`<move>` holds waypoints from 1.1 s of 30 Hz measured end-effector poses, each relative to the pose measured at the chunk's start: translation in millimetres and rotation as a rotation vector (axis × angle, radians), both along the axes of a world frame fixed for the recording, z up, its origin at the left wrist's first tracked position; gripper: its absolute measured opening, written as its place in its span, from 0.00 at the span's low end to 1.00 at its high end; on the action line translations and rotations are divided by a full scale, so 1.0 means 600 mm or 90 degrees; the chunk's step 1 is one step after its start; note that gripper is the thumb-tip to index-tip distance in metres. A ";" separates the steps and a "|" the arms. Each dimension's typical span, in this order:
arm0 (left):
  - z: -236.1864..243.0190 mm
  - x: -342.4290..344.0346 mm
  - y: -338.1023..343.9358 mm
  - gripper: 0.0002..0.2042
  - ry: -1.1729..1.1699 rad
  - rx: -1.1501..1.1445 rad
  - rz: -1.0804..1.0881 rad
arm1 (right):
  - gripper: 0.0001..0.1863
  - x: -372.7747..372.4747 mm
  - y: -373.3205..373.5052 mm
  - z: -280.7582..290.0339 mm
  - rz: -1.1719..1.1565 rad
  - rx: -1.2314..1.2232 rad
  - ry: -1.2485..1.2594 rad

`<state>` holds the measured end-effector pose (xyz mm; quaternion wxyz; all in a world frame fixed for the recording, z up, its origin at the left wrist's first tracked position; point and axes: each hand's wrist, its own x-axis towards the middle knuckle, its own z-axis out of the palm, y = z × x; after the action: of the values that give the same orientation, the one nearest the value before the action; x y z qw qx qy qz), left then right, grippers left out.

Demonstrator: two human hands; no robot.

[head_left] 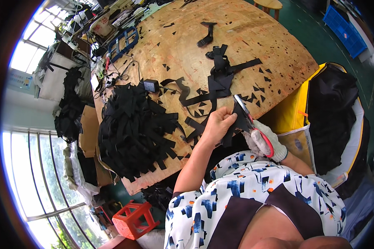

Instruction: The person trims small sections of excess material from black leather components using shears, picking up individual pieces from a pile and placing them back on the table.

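Observation:
My left hand (218, 124) is closed, thumb against fingers, on a black fabric piece (238, 116) at the table's near edge. Wearing a pale knitted glove, my right hand (265, 141) grips a pair of scissors (253, 120) with red handles. The metal blades point up and away, lying beside the fabric; whether they are cutting it I cannot tell. Just beyond my left hand lie black straps and patches (218, 85). Small black triangular scraps (257, 96) are scattered around. To the left sits a large heap of black strips (133, 124).
A wooden table (253, 37) fills the middle. On it are a black power adapter (151, 85) with cable and a blue plastic frame (124, 43). At right stands a yellow-edged bag (299, 103) holding black material. A red stool (134, 220) is at lower left.

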<state>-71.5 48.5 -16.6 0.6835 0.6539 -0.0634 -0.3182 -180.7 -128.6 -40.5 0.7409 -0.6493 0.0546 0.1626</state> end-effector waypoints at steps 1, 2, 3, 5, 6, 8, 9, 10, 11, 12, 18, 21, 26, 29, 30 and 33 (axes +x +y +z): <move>-0.002 0.001 0.004 0.07 0.000 0.001 0.000 | 0.22 -0.002 0.000 -0.003 0.000 0.001 0.000; -0.007 0.003 0.009 0.07 -0.002 0.015 -0.009 | 0.22 -0.004 -0.001 -0.008 0.001 0.081 0.011; -0.012 0.003 0.012 0.07 -0.005 0.030 -0.017 | 0.23 -0.004 0.001 -0.007 0.004 0.163 0.021; -0.019 0.000 0.017 0.07 0.008 0.015 -0.018 | 0.24 0.001 0.010 0.003 -0.039 0.207 0.004; -0.017 -0.001 0.016 0.06 0.021 -0.002 -0.021 | 0.26 0.004 0.013 0.008 -0.085 0.249 -0.014; -0.007 -0.005 0.014 0.06 0.041 -0.007 -0.014 | 0.26 0.008 0.014 -0.003 -0.082 0.209 -0.065; -0.001 -0.006 0.014 0.05 0.062 -0.012 -0.003 | 0.26 0.010 0.015 -0.006 -0.074 0.168 -0.115; -0.001 -0.006 0.014 0.05 0.062 -0.011 -0.003 | 0.26 0.010 0.013 -0.003 -0.075 0.168 -0.114; 0.000 -0.005 0.014 0.05 0.064 -0.027 0.008 | 0.26 0.010 0.010 0.004 -0.052 0.122 -0.089; 0.002 -0.007 0.015 0.04 0.064 -0.043 0.019 | 0.26 0.009 0.009 0.009 -0.029 0.075 -0.065; -0.026 0.021 0.047 0.07 0.029 -0.181 0.111 | 0.20 0.018 0.014 -0.011 -0.138 0.311 0.074; -0.014 0.059 0.075 0.05 0.065 -0.274 0.213 | 0.18 0.021 0.014 -0.006 -0.157 0.342 0.047; -0.016 0.139 0.036 0.16 -0.207 0.138 0.295 | 0.16 0.023 -0.001 -0.029 -0.143 0.419 0.036; -0.055 0.190 0.003 0.23 -0.351 0.529 0.200 | 0.17 0.017 0.016 -0.011 -0.164 0.363 0.061; -0.066 0.197 -0.013 0.24 -0.379 0.633 0.204 | 0.17 0.017 0.023 -0.001 -0.163 0.320 0.057; -0.103 0.201 -0.041 0.24 -0.402 0.739 0.119 | 0.18 0.013 0.024 0.001 -0.181 0.247 0.044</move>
<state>49.0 24.0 -78.4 0.1940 0.9802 -0.0216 -0.0334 -172.7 -114.2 -40.0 0.8647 -0.4749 0.1389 0.0865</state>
